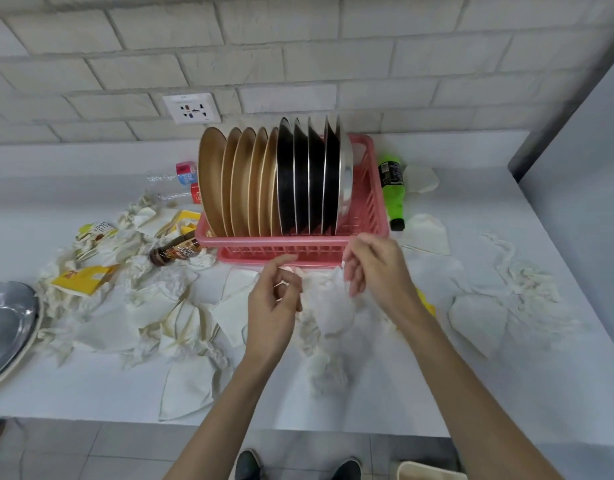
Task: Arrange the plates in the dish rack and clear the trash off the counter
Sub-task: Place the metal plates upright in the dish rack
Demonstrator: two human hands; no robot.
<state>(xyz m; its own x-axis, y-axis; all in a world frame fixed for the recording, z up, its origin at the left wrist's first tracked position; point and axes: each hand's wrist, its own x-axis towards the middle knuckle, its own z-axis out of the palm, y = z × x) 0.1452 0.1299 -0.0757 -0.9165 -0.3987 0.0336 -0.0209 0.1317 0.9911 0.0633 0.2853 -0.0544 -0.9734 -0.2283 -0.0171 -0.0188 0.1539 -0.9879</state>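
I see both forearms reaching up from the bottom of the view, with the hands meeting just in front of the pink dish rack (298, 244). My right hand (374, 268) is raised with the wrist bent and the fingers curled downward. Its fingertips pinch the top edge of a white napkin (333, 303), which hangs from them above the counter (506, 393). My left hand (276, 292) is just beside it, palm turned toward the right. The index finger arches forward and the other fingers are curled in, with white paper showing between them, so it grips the same napkin's left side. The rack stands against the back of the counter. Gold plates (236, 181) stand upright in its left half and black plates (302, 174) in its right half, all on edge in one row. More crumpled napkins (142, 299) are strewn across the counter to the left, mixed with yellow wrappers (80, 277) and a brown bottle (175, 251) lying on its side touching the rack's left corner. A green bottle (392, 188) lies just beside the rack's right end. A steel tray (7, 323) is at the left edge.
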